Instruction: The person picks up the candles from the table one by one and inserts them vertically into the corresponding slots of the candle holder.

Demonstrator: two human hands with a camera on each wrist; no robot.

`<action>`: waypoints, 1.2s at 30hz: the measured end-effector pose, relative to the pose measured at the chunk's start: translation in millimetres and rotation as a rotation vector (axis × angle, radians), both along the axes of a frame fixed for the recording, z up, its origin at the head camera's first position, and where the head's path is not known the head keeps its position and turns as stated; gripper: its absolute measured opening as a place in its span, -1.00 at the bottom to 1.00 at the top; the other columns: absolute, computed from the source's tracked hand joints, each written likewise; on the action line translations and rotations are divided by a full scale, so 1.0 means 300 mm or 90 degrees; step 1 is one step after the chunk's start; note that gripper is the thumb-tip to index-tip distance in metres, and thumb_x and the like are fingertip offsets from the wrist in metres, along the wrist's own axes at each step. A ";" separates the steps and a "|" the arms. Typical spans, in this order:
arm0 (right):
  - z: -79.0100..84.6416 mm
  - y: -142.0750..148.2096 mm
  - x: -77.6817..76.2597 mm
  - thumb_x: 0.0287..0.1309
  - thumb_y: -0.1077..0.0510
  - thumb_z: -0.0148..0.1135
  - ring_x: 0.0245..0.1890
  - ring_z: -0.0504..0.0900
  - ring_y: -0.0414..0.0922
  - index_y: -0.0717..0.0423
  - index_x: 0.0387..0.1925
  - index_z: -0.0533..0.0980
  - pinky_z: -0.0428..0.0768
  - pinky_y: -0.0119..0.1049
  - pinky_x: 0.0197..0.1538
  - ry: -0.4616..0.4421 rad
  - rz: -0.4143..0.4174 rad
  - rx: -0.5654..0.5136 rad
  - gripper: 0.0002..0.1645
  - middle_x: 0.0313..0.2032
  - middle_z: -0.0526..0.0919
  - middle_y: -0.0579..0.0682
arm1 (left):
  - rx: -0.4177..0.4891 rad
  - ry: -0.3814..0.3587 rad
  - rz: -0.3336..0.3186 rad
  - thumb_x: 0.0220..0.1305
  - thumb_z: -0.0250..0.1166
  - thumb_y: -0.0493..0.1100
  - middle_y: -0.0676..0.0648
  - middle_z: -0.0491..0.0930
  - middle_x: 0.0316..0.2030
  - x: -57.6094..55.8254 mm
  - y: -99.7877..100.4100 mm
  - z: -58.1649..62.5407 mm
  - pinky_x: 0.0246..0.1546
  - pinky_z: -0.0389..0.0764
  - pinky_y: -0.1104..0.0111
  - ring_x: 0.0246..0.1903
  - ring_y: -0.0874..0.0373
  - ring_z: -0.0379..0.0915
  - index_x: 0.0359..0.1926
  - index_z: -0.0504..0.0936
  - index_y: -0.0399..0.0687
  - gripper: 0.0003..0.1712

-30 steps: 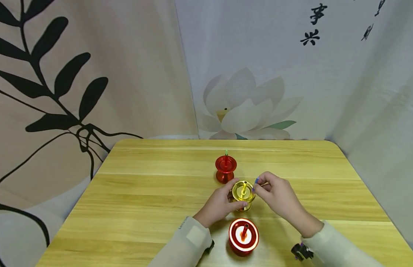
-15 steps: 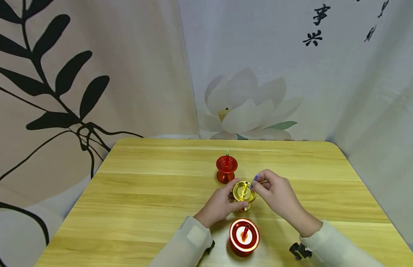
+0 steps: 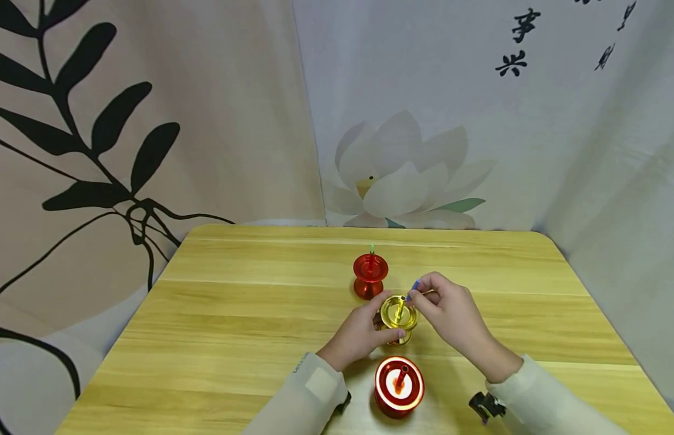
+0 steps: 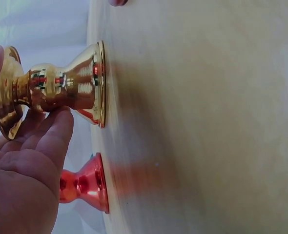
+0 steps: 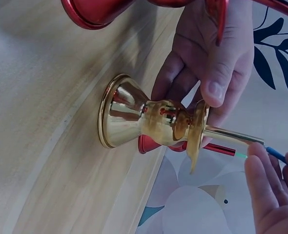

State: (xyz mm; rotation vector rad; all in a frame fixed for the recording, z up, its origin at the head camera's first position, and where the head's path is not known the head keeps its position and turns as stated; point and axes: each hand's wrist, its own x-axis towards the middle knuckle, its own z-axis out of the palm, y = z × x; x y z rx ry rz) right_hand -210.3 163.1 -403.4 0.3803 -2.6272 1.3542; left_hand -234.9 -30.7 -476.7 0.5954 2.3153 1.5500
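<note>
My left hand (image 3: 358, 333) holds a gold candlestick (image 3: 399, 314) around its dish and neck, thumb at the near rim. In the left wrist view the gold base (image 4: 85, 83) stands upright at the tabletop. My right hand (image 3: 451, 311) pinches a thin blue stick (image 3: 416, 284), slanted over the dish. The right wrist view shows the blue stick (image 5: 276, 154) with its lower end right at the top of the candlestick's thin gold tube (image 5: 232, 135); fingertips of the right hand overlap that spot.
Behind the gold candlestick stands a red one (image 3: 368, 285) with a thin green tip (image 3: 372, 248) in its tube. Nearer the front is another red candlestick (image 3: 398, 405), its tube bare. The wooden table (image 3: 233, 326) backs onto a printed curtain (image 3: 249, 121).
My right hand has shifted slightly left and up, bringing the blue stick from beside the dish to the tube's top. The left hand and candlesticks stay put.
</note>
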 end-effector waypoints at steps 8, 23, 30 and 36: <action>0.008 -0.005 -0.003 0.33 0.24 0.28 -0.44 0.69 -0.28 0.10 -0.27 0.55 0.39 -0.41 -0.58 0.013 0.001 0.024 -0.95 -0.38 0.76 -0.09 | -0.008 0.018 0.002 0.22 0.48 0.00 0.08 0.61 0.11 0.000 -0.001 -0.003 0.10 0.54 0.40 0.02 0.30 0.55 0.50 0.26 0.01 -0.09; 0.016 -0.019 -0.013 0.29 0.20 0.32 -0.37 0.64 -0.22 0.11 -0.27 0.59 0.60 -0.38 -0.40 0.017 -0.022 0.070 -0.95 -0.38 0.67 -0.13 | 0.006 0.005 -0.002 0.22 0.48 -0.01 0.10 0.59 0.13 -0.002 0.000 -0.008 0.08 0.55 0.43 0.04 0.30 0.55 0.49 0.27 0.09 -0.11; 0.012 -0.021 -0.014 0.27 0.21 0.34 -0.38 0.64 -0.23 0.13 -0.27 0.60 0.60 -0.39 -0.41 0.012 -0.020 0.073 -0.93 -0.40 0.67 -0.13 | 0.002 0.004 0.000 0.22 0.48 0.01 0.10 0.58 0.15 -0.002 0.002 -0.008 0.12 0.54 0.41 0.07 0.30 0.53 0.49 0.28 0.09 -0.11; 0.008 -0.021 -0.014 0.26 0.17 0.36 -0.37 0.67 -0.23 0.12 -0.29 0.63 0.62 -0.39 -0.39 0.009 -0.019 0.073 -0.92 -0.39 0.70 -0.13 | -0.008 0.001 0.003 0.21 0.48 0.03 0.10 0.57 0.16 -0.004 0.000 -0.014 0.15 0.54 0.37 0.09 0.29 0.52 0.50 0.26 0.05 -0.09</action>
